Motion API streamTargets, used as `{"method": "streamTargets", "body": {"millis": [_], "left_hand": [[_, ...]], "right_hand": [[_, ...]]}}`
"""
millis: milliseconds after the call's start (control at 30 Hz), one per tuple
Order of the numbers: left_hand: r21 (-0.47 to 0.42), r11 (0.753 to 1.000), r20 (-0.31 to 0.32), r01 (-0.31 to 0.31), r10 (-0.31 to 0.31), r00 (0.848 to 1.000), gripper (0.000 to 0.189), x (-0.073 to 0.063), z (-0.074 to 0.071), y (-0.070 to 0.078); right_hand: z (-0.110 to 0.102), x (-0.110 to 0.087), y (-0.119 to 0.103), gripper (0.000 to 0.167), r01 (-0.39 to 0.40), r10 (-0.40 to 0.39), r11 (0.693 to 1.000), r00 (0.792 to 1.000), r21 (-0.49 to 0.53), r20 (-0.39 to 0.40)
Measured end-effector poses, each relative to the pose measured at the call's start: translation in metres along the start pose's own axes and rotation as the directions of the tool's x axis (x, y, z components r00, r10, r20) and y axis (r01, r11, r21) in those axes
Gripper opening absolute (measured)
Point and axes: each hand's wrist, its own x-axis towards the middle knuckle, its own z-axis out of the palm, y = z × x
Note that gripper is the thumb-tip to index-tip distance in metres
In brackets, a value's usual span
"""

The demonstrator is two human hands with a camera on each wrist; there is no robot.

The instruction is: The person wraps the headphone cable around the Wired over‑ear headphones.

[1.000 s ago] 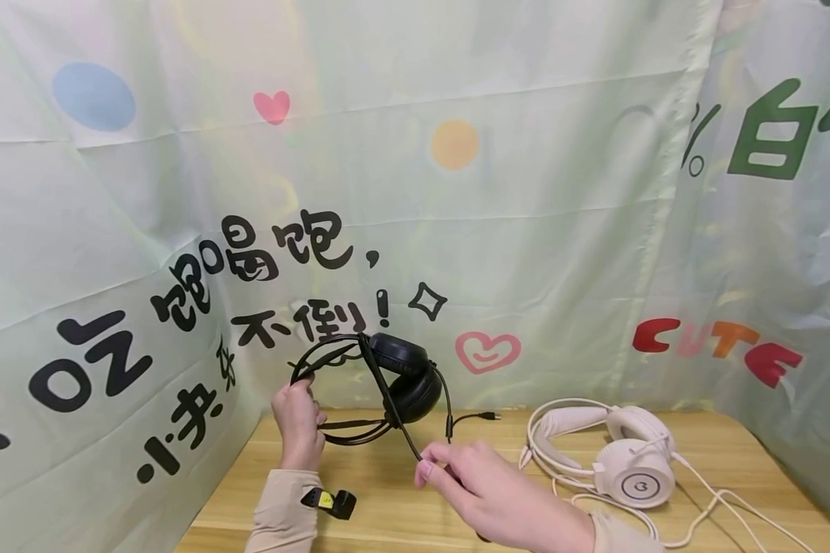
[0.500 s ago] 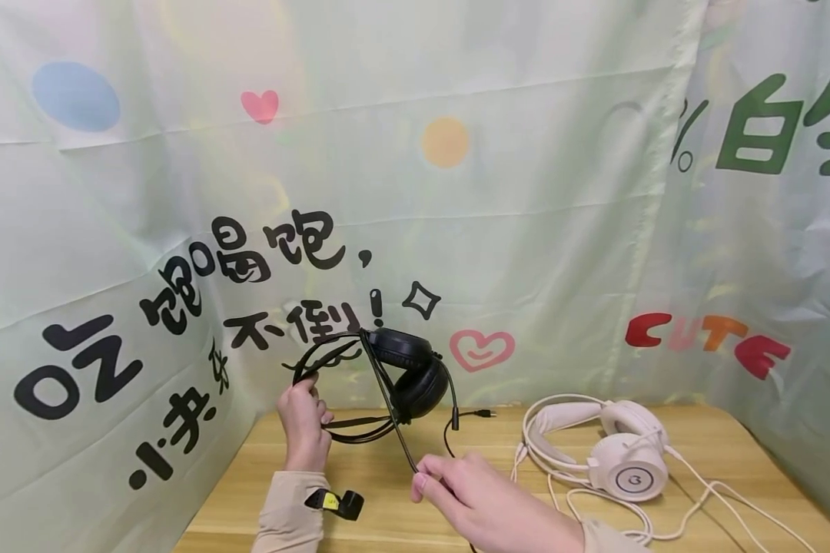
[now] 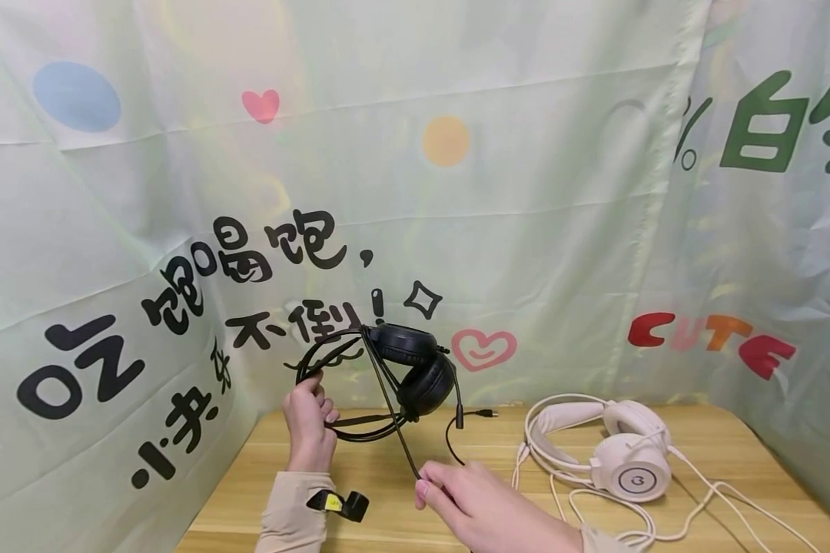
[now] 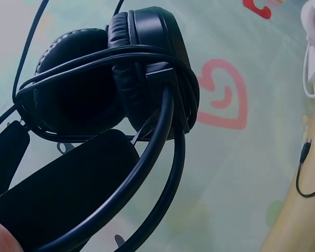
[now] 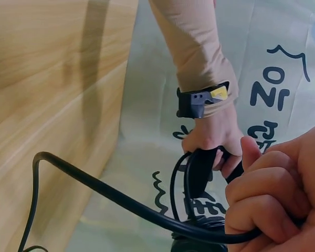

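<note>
My left hand (image 3: pixel 310 422) grips the headband of a black headset (image 3: pixel 425 382), holding it up over the table with the ear cups toward the right. In the left wrist view, black cable loops (image 4: pixel 102 60) run across both ear cups (image 4: pixel 76 89), and a fingertip shows at the lower left corner. My right hand (image 3: pixel 480 503) pinches the headset's cable (image 3: pixel 400 430) low in front, with the cord pulled straight down from the ear cups. From the right wrist view, the fingers (image 5: pixel 268 181) curl round that cable, and its free length bends away to the left.
A white headset (image 3: pixel 632 468) lies on the right of the wooden table (image 3: pixel 380 530), its white cable spread in loops toward the front right. Behind it, a black plug (image 3: pixel 486 413) rests near the table's back edge. A printed curtain (image 3: pixel 546 253) hangs round the back and sides.
The black headset has shifted slightly right, with the left hand moving along with it. The right hand keeps its pinch on the cable, staying nearly in place. The white headset has not been moved.
</note>
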Motion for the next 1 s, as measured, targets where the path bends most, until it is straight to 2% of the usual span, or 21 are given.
{"method": "streamTargets", "body": {"millis": [133,267,433,600,867,1000], "left_hand": [[-0.015,1.0,0.007,0.01,-0.01,1.0,0.04,-0.002,0.001,-0.001],[-0.04,0.999,0.002,0.011,-0.011,1.0,0.042,-0.002,0.003,0.0],[-0.067,0.998,0.013,0.007,-0.006,1.0,0.049,-0.002,0.008,0.004],[-0.074,0.997,0.033,0.018,-0.015,0.999,0.048,-0.008,0.01,0.009],[-0.097,0.995,0.033,0.034,-0.031,0.999,0.046,-0.011,0.011,0.01],[-0.133,0.99,0.045,0.042,-0.036,0.998,0.038,-0.011,0.013,0.011]], "right_hand": [[0.003,-0.002,0.004,0.029,0.008,-0.008,1.0,1.0,-0.004,-0.001],[0.002,-0.002,0.01,0.03,-0.051,0.05,0.997,0.998,0.056,0.027],[0.0,-0.001,0.018,0.031,-0.07,0.07,0.996,0.998,0.061,0.006],[0.001,-0.002,0.023,0.032,-0.093,0.093,0.994,0.996,0.064,0.002],[0.0,-0.003,0.031,0.03,-0.07,0.07,0.997,0.997,0.017,-0.015],[-0.002,-0.003,0.036,0.03,-0.075,0.075,0.997,0.997,0.011,-0.009]]}}
